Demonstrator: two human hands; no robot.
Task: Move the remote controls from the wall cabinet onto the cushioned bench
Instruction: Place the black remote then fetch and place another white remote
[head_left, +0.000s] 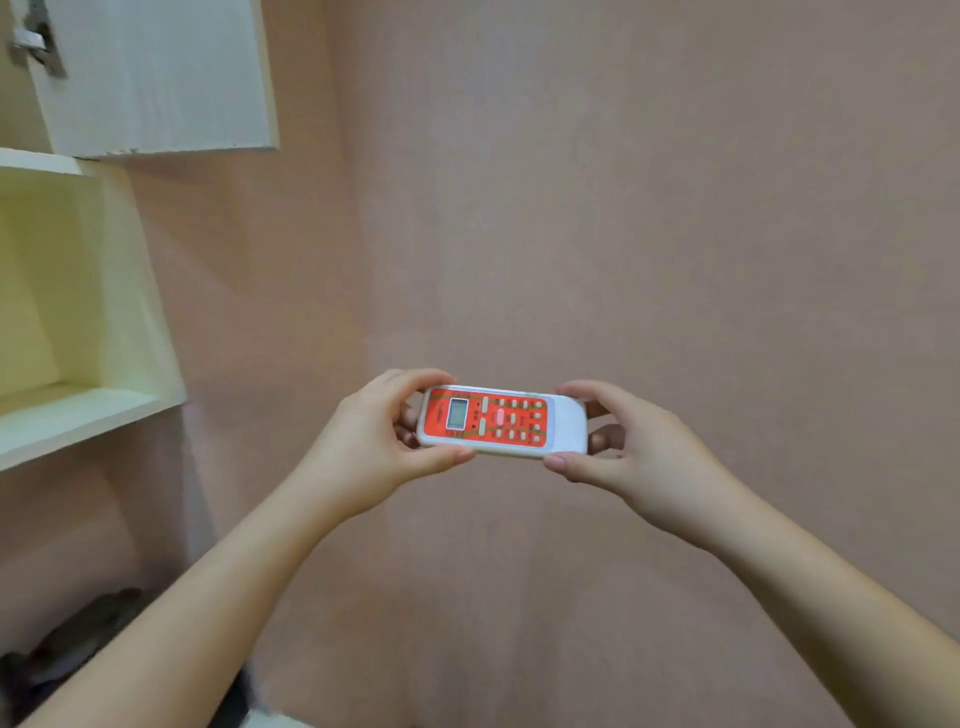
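We hold one remote control (503, 422) between our two hands, out in front of the pink wall (649, 208), its red button face and small grey display turned up toward us. Our left hand (387, 441) is curled around the display end, thumb along the near edge and fingers behind the far edge; our right hand (618, 452) pinches the plain white end the same way. Both hands are partly closed on it, neither one tight.

The open wall cabinet (88, 415) sits up and to the left of our left hand, its door (156, 78) swung out above; the part of the shelf we can see looks bare. The cushioned bench is not in view, so we cannot say which way it lies.

To carry it well, we judge it best to keep the remote level, let one hand take a full grip around the middle before the other lets go, and look down to find the bench before we lower it.
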